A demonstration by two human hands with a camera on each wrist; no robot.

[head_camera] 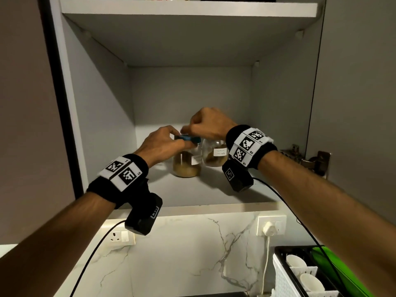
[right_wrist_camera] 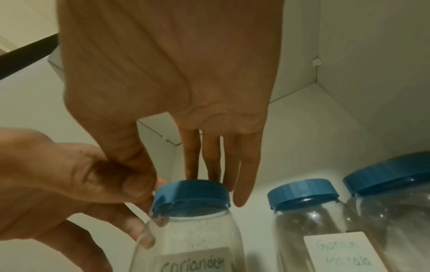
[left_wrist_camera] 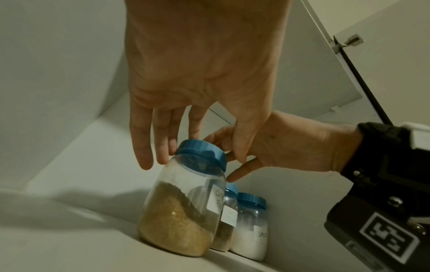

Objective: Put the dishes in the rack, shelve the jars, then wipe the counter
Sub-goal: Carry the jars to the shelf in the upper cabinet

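Note:
A clear coriander jar, half full of tan powder, stands on the lower cabinet shelf. Its blue lid is held by both hands. My left hand comes in from the left, fingers on the far rim and thumb on the near side. From above, my right hand reaches down with fingers behind the lid and thumb at its left edge. Just right of it stand a garam masala jar and a salt jar, both with blue lids.
An upper shelf roofs the compartment. The open door's hinge juts out at the right. Below, a white rack holds white cups beside something green. A white plug sits in the marble wall's socket.

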